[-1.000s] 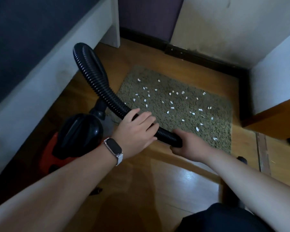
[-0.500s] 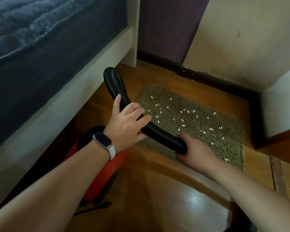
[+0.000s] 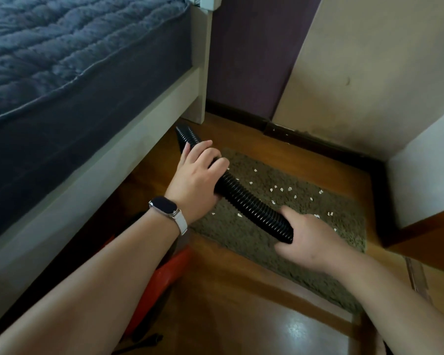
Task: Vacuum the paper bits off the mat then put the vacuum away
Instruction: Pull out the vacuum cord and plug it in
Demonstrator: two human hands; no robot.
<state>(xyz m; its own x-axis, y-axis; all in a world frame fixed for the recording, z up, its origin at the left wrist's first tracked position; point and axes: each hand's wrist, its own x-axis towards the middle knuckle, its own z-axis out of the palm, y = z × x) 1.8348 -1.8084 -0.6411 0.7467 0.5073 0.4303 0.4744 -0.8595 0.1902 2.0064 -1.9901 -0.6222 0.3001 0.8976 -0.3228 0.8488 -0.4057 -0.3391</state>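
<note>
My left hand grips the black hose near its bend. My right hand grips the hose end, at 4 o'clock from the left. The hose crosses over the mat. The paper bits lie at 2 o'clock from it.

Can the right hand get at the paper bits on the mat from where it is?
Probably yes: the right hand, gripping the hose end, is over the mat, with paper bits just beyond it and nothing between.
</note>
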